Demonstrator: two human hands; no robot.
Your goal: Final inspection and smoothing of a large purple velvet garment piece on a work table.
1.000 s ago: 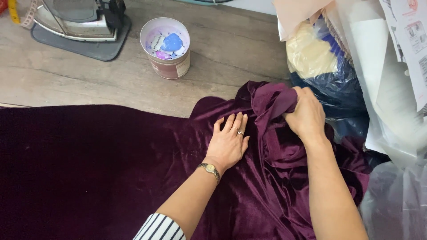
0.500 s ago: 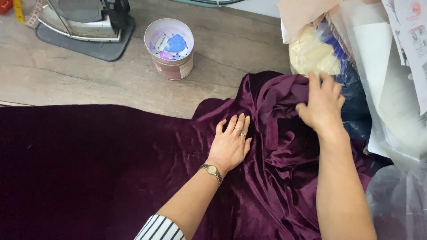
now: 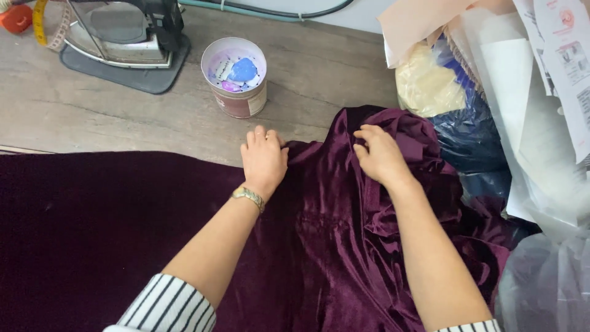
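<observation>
**A:** Head view first. Where is the cloth?

**B:** Spread over the near half of the table (image 3: pixel 92 117), from 9 o'clock across to 4 o'clock: dark purple velvet cloth (image 3: pixel 123 233), flat on the left, bunched into folds toward 2 o'clock.

**A:** And the hands?

**B:** Left hand (image 3: pixel 264 160) palm down on the cloth's far edge near centre, grip spread flat with fingers side by side, pinching nothing. Gold wristwatch (image 3: pixel 247 195) just behind it. Right hand (image 3: pixel 378 154) at 1 o'clock of centre, fingers hooked over a raised fold. Thumb hidden, so cannot tell whether that grip closes on the fold.

**A:** Handling?

**B:** Probably soft and limp, drapes rather than holds shape. Some weight to it, judging by the deep folds. Pile likely slides on itself and marks under pressure. Best taken at an edge or along a fold ridge, with a flat palm to hold the rest down.

**A:** Packages, labels?

**B:** Round tub (image 3: pixel 236 101) at 11 o'clock, dark red band with a pale label panel, blue tailor's chalk (image 3: pixel 244 69) inside. Iron (image 3: pixel 123 31) on a grey mat (image 3: pixel 141 77) at 10 o'clock. Clear bags at 2 o'clock holding yellow fabric (image 3: pixel 430 89) and navy fabric (image 3: pixel 470 135). White printed sheets (image 3: pixel 565 43) in the top right corner, red round mark on one. Cloudy plastic bag (image 3: pixel 547 283) at 4 o'clock.
</observation>
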